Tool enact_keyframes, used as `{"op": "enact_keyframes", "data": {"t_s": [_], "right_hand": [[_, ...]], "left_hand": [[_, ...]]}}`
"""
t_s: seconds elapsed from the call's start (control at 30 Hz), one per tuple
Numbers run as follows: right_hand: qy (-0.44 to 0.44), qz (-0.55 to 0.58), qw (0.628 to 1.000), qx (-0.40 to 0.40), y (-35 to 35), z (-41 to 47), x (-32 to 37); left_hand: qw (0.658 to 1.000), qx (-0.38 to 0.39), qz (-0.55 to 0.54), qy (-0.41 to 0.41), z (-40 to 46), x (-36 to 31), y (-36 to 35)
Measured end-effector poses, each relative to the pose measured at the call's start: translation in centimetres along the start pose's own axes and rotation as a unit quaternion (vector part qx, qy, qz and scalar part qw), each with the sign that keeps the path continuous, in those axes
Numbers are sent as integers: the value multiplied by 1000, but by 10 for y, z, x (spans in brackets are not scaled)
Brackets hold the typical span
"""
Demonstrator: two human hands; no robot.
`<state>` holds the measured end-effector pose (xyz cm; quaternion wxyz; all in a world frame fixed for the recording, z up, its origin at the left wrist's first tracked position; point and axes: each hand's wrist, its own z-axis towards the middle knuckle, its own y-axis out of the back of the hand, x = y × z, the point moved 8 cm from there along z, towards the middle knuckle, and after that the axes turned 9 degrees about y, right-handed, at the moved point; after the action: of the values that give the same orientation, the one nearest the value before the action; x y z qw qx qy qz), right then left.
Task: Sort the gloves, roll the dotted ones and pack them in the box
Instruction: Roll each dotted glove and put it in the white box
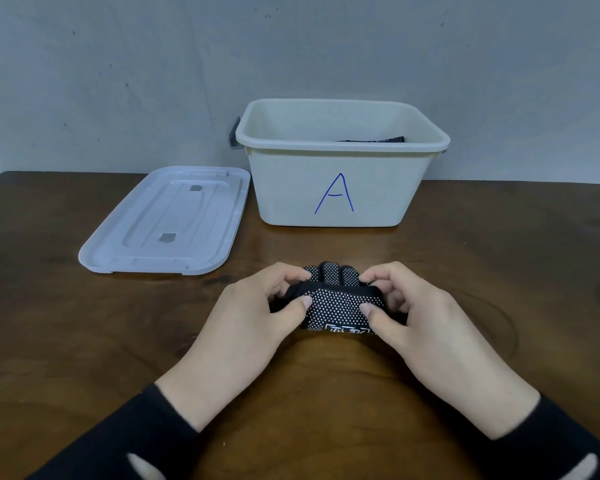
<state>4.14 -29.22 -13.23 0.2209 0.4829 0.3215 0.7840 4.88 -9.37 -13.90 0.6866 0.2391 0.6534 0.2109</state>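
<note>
Left hand (257,306): fingers curled over the far edge of the glove, thumb pressed on its near face; it grips the left end of the roll.

Right hand (406,306): mirrors the other, fingers hooked over the top, thumb on the dotted face; it grips the right end.

Dotted glove (336,299): black knit, soft and pliable, covered in small raised white dots, a white printed label at its near edge. It lies on the table between the two hands, partly rolled into a thick bundle; three rounded fingertips stick out beyond the fold on the far side.

Step in hand, by my judgement: rolling. The next move calls for turning the bundle over the loose fingertips, keeping it tight so the springy knit does not unwind, then lifting it to the box.

Table (84,341): dark brown wood, smooth, faintly glossy.

Box (333,188): cream plastic, rectangular with rounded corners and a rolled rim, a blue "A" on its front; open, beyond the hands. A dark dotted item (378,139) just shows inside.

Lid (167,220): pale translucent plastic, flat, ribbed, lying left of the box.
</note>
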Motion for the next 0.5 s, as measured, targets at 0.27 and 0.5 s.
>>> {"op": "enact_keyframes", "data": {"t_s": [0.27,0.5], "right_hand": [[71,-111,991,9,-7,7,5],[95,-140,985,21,-10,7,10]], "left_hand": [[996,-43,74,18,2,6,10],[960,-60,196,-190,-13,-30,5]]}}
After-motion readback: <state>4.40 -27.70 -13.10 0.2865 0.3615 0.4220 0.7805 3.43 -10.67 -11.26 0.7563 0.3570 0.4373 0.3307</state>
